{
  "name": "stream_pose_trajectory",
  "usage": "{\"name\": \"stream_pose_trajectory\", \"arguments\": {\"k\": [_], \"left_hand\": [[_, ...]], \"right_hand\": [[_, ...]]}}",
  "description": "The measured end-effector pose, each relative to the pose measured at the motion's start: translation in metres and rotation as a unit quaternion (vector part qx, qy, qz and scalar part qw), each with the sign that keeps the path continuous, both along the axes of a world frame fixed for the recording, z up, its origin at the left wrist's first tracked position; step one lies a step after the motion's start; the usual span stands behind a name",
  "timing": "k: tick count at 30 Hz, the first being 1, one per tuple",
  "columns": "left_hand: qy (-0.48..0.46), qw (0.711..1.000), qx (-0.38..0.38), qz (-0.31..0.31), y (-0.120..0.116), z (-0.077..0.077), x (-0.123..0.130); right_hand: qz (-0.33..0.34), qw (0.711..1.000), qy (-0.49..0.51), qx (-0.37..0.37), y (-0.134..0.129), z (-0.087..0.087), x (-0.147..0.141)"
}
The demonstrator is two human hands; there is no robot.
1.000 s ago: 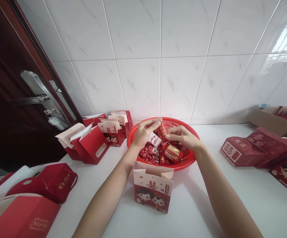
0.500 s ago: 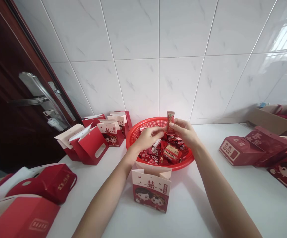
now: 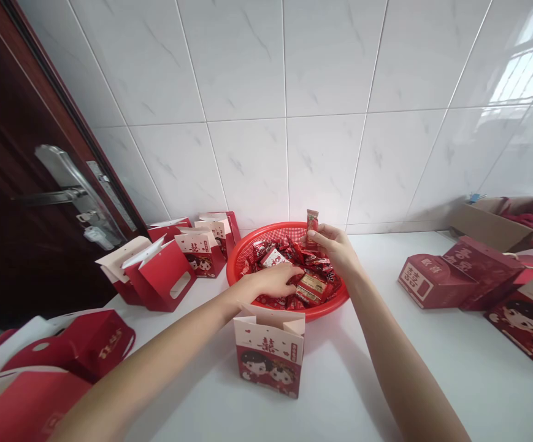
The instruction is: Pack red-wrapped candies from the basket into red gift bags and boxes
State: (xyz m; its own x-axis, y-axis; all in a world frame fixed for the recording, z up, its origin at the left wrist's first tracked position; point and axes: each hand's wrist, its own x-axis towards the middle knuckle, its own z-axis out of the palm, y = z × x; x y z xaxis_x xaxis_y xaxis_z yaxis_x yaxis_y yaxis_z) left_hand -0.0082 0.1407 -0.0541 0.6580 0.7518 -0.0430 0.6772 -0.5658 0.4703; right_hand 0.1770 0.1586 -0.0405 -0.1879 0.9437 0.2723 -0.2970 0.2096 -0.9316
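My right hand (image 3: 333, 245) pinches a small red wrapped candy (image 3: 312, 230) upright above the back of a red plastic basket (image 3: 233, 264). My left hand (image 3: 275, 279) reaches over the basket, its thumb and fingers apart above the wrapped sweets; nothing shows in its grasp. A gold-and-red packet (image 3: 311, 285) lies just right of its fingertips, and a white-and-red packet (image 3: 273, 258) lies behind it. In front of the basket stands an open-topped paper gift box (image 3: 270, 356) with two cartoon figures; its inside is mostly hidden.
Red gift boxes (image 3: 160, 276) stand upright at the back left, with more red boxes (image 3: 95, 344) at the near left. To the right lie dark red boxes (image 3: 436, 282) and a cardboard carton (image 3: 482, 221). A tiled wall (image 3: 321, 159) closes off the back.
My left hand has moved away from the candy in my right hand and lowered over the sweets in the basket. My right hand still holds the candy. The view has shifted slightly.
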Motion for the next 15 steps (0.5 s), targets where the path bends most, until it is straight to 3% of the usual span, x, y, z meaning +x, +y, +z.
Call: {"name": "stream_pose_trajectory", "arguments": {"k": [4,10,15], "left_hand": [[0.01,0.999,-0.033,-0.012,-0.007,0.007,0.001],[0.092,0.987,-0.128,0.043,-0.012,0.01,0.0],[0.138,0.985,-0.103,0.022,-0.012,0.012,0.002]], "right_hand": [[-0.001,1.0,0.009,-0.004,-0.001,0.002,0.0],[0.004,1.0,0.002,0.001,-0.003,0.004,-0.001],[0.005,1.0,0.008,-0.009,-0.005,0.004,-0.002]]}}
